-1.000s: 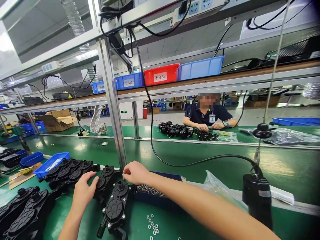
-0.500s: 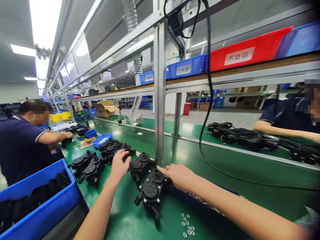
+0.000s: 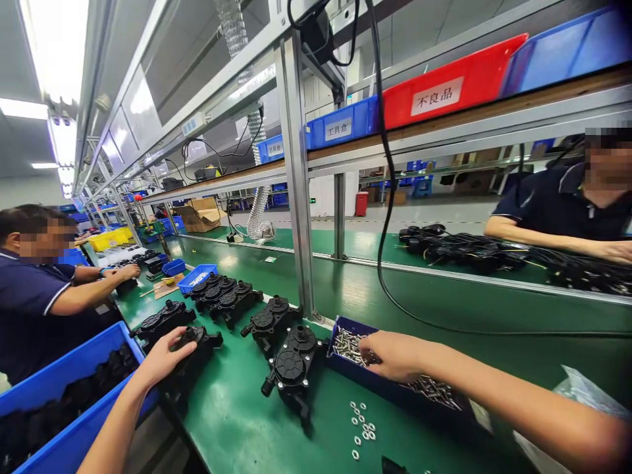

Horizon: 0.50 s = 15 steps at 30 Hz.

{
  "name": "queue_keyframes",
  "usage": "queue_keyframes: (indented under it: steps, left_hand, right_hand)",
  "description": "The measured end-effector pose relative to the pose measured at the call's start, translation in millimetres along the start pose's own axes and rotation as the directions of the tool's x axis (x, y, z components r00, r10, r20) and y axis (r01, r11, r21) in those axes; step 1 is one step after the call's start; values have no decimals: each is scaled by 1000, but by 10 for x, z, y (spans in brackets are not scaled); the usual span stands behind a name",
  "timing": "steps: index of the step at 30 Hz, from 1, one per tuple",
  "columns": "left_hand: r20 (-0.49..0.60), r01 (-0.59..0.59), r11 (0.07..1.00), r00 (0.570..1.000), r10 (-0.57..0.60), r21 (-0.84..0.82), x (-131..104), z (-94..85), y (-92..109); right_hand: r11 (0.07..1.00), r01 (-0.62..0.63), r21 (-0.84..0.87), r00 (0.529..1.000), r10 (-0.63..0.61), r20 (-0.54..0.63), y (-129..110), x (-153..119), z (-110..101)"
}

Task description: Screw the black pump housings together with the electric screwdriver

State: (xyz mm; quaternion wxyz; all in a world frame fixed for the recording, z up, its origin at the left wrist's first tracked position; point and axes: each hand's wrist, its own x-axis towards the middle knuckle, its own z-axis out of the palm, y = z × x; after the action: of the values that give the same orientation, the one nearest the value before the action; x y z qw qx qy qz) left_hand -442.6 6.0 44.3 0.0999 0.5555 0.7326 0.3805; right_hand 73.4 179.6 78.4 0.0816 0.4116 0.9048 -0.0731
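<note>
Right hand down in the blue screw tray, fingers curled over the pile of screws, palm turned away: cannot tell whether a screw is pinched yet. Left hand spread flat over a black housing near the desk's front edge, fingers loosely open, pressing rather than gripping. Between the two hands, another housing lying flat on the green desk, round cap up, just beside the tray's near corner. A scatter of small washers in front of it, untouched.

Looks like the picking step: fetching fasteners while the far housing is steadied or about to be drawn in. Next move, by the look of it, calls for a clean pinch on a single screw out of the heap, then a lift clear of the tray wall and a careful line-up with a hole on the housing.

More housings in a row further back. Blue bin of black parts at the left edge. One person seated at left, another across the line over a bundle of cables.
</note>
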Motion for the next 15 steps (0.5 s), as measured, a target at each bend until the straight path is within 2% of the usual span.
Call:
queue_keyframes:
  steps: [4,7,9,11,13,14,15]
  left_hand:
    - [211,-80,994,973,95,-79,-504,324,436]
    - [228,-105,991,966,121,-83,-828,614,711]
    - [215,-113,989,968,131,-95,-905,746,776]
    - [189,-148,983,968,167,-108,-783,748,730]
    - [90,-200,980,975,201,-17,-451,578,585]
    - [-30,-204,967,977,211,153,-229,434,483]
    - [-162,-143,929,965,208,342,9,266,368]
  right_hand:
    - [993,17,115,1000,-17,-4,180,-37,121]
    - [988,32,153,999,-30,-13,226,-1,144]
    - [986,41,161,999,-39,-15,230,31,148]
    - [986,36,162,999,-34,-14,228,60,161]
    - [986,26,167,999,-23,-23,226,80,189]
    - [985,24,173,999,-18,-35,224,87,208]
    - [983,25,181,999,-16,-52,222,91,227]
